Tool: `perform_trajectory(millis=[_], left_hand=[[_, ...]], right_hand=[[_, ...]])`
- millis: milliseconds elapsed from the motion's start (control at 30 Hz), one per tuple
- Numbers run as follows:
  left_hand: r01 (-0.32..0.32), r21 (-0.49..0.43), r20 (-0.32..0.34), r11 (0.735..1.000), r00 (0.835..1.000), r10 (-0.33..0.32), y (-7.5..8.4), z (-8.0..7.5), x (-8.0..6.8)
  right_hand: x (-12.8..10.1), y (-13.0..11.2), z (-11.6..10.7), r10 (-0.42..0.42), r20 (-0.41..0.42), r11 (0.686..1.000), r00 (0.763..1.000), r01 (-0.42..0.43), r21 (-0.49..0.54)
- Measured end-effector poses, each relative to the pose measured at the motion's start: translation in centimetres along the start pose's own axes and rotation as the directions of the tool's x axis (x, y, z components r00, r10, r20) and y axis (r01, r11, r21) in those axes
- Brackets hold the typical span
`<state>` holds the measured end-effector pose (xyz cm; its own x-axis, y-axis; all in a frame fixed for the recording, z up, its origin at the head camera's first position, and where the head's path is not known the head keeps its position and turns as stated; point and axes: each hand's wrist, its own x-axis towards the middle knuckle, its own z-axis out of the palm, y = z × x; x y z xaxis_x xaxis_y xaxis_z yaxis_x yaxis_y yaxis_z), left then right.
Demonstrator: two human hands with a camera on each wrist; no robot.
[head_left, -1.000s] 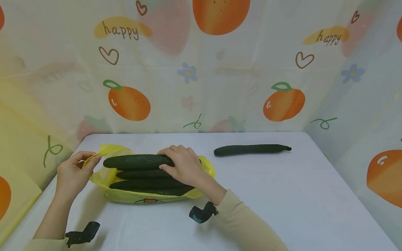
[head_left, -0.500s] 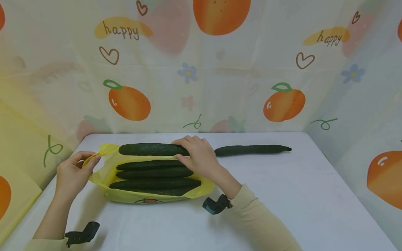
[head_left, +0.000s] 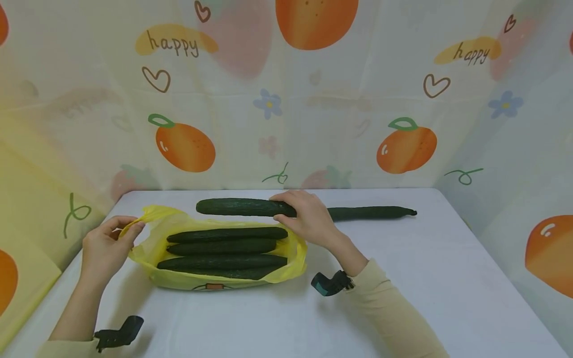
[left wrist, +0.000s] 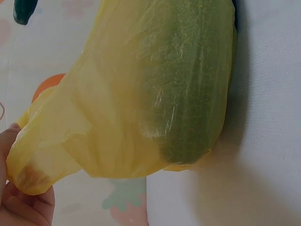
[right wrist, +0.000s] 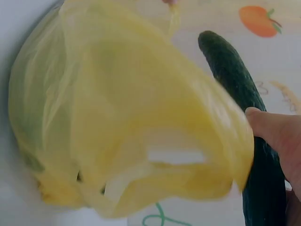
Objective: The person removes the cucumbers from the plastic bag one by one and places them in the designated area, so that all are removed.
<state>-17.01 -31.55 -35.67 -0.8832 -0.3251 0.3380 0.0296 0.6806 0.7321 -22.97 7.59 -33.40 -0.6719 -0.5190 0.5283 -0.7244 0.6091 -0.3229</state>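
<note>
At the left of the table, a yellow plastic bag lies with its mouth spread, several dark green cucumbers side by side in it. My left hand pinches the bag's left edge between thumb and fingers; the left wrist view shows the thin plastic stretched from those fingers. Just behind the bag, my right hand grips one cucumber near its right end, held level. In the right wrist view the thumb lies across that cucumber, whose far end is hidden by the hand in the head view.
Another cucumber lies on the white table at the back right, its left end behind my right hand. A printed fruit-pattern cloth hangs close behind the table's back edge. Dark wrist cameras are strapped to both forearms.
My right hand has lifted a cucumber from over the bag's mouth and carried it back and to the right, past the rim. The left hand has stayed at the bag's edge.
</note>
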Motion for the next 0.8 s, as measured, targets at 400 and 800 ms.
perform_trajectory(millis=[400,800], left_hand=[[-0.011,0.011,-0.006,1.0,1.0,0.012,-0.1,0.1,-0.1],[-0.016,0.019,-0.008,1.0,1.0,0.017,-0.1,-0.1,-0.1]], right_hand=[[-2.1,3.3,-1.3,0.037,0.011,0.999,0.999,-0.037,0.016],[-4.4,7.7,-2.6,0.104,0.002,0.994,0.995,-0.104,0.015]])
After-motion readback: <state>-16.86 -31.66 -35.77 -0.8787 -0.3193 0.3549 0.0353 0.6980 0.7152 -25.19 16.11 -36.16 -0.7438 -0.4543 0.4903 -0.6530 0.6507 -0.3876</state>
